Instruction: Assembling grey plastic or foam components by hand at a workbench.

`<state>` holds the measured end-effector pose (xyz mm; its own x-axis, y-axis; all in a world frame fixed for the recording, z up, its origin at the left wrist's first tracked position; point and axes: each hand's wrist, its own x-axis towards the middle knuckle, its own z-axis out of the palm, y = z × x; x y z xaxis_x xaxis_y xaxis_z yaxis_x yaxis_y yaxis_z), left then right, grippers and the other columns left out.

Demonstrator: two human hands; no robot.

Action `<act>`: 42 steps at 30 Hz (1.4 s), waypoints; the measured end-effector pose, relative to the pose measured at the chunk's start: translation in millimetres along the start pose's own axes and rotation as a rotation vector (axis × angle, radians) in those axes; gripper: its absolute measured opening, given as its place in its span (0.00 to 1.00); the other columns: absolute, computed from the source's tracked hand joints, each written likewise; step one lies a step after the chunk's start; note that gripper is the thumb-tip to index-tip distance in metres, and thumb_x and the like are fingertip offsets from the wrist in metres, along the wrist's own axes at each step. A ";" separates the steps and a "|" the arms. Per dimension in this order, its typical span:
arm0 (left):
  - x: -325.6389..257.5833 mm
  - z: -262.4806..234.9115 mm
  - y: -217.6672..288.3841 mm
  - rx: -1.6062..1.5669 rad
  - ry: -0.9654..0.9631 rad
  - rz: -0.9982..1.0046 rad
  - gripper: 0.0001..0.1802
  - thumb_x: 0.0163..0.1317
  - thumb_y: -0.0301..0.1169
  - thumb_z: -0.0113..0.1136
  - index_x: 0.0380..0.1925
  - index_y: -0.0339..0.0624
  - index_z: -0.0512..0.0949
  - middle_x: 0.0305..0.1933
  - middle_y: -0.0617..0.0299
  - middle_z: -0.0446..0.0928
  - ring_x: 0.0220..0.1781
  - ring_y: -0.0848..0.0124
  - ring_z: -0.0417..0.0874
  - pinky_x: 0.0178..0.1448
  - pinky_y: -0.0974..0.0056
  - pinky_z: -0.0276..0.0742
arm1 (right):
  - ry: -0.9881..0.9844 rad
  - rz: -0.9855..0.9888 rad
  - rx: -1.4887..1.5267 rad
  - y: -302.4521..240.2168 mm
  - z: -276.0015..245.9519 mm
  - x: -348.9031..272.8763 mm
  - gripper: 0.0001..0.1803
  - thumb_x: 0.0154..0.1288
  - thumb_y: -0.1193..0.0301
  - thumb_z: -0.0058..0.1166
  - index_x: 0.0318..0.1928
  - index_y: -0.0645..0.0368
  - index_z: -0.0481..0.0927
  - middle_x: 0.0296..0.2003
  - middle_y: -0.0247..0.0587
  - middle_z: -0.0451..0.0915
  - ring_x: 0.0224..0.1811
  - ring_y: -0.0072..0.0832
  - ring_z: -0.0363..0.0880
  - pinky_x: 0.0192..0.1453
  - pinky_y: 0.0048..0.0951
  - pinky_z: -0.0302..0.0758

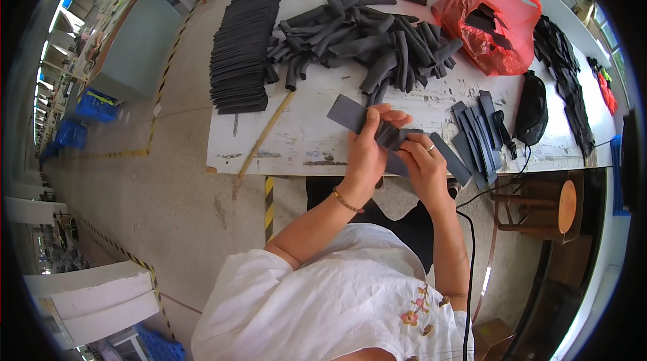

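Over the front edge of the white table (pixel 296 152), my left hand (pixel 368 152) is closed on a flat dark grey strip (pixel 346 113), the thumb pressed on top of it. My right hand (pixel 424 164) pinches dark strip material beside it, a ring on one finger. Part of what lies between the hands is hidden by the fingers. More flat grey strips (pixel 475 139) lie loosely on the table to the right of my right hand. Beyond my hands is a heap of rolled dark tubes (pixel 357 38).
A long stack of dark flat pieces (pixel 244 44) stands at the table's left, with a thin wooden stick (pixel 266 133) near it. On the right are a red plastic bag (pixel 495 51), a black pouch (pixel 531 108) and a dark cable (pixel 472 246). A wooden stool (pixel 566 206) stands right.
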<state>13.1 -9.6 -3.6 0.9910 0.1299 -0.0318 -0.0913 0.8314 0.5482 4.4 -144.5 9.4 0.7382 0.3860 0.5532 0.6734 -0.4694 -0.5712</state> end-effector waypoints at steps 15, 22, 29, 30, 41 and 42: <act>10.7 1.8 24.4 0.024 -0.252 0.133 0.19 0.74 0.43 0.44 0.48 0.38 0.73 0.51 0.50 0.79 0.64 0.52 0.73 0.74 0.47 0.61 | 0.221 0.795 0.952 -22.0 10.3 11.2 0.11 0.68 0.69 0.58 0.40 0.66 0.80 0.32 0.33 0.79 0.31 0.17 0.74 0.37 0.20 0.71; 20.3 -13.6 33.0 0.080 0.060 -0.018 0.19 0.68 0.40 0.56 0.46 0.33 0.76 0.42 0.51 0.81 0.49 0.58 0.81 0.59 0.57 0.74 | 0.320 0.783 0.716 -5.7 3.1 -2.0 0.09 0.65 0.70 0.62 0.33 0.64 0.82 0.23 0.28 0.77 0.25 0.14 0.69 0.30 0.17 0.65; -7.2 -38.7 30.7 0.852 0.151 0.115 0.10 0.62 0.27 0.64 0.40 0.34 0.81 0.31 0.65 0.78 0.31 0.82 0.73 0.38 0.77 0.69 | 0.173 0.820 0.380 4.6 -17.4 -41.0 0.08 0.67 0.70 0.58 0.34 0.63 0.80 0.23 0.25 0.74 0.25 0.12 0.68 0.30 0.16 0.64; -3.5 -43.7 24.4 0.892 0.160 0.201 0.09 0.62 0.28 0.64 0.40 0.33 0.81 0.29 0.66 0.78 0.30 0.82 0.73 0.36 0.76 0.69 | 0.095 0.903 0.380 13.1 -18.2 -47.6 0.08 0.66 0.70 0.59 0.34 0.64 0.80 0.23 0.26 0.74 0.25 0.13 0.69 0.30 0.19 0.66; 170.0 -59.0 34.0 1.281 0.042 0.293 0.13 0.63 0.35 0.62 0.37 0.33 0.83 0.28 0.66 0.80 0.28 0.81 0.75 0.32 0.75 0.69 | 0.084 0.533 -0.555 71.2 -29.6 -66.2 0.16 0.54 0.73 0.62 0.45 0.59 0.79 0.42 0.44 0.76 0.48 0.43 0.74 0.48 0.40 0.71; 176.3 -60.2 30.2 1.369 -0.061 0.153 0.13 0.62 0.34 0.63 0.37 0.33 0.84 0.28 0.66 0.80 0.27 0.80 0.76 0.31 0.75 0.70 | -0.041 0.523 -0.678 69.1 -25.7 -67.2 0.15 0.55 0.71 0.62 0.44 0.59 0.80 0.42 0.43 0.76 0.48 0.41 0.74 0.48 0.39 0.71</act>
<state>179.2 71.0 -42.9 0.9859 0.1174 0.1193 -0.0658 -0.3836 0.9212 0.3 -223.3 -51.7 0.9569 0.0096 0.2902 0.0866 -0.9633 -0.2539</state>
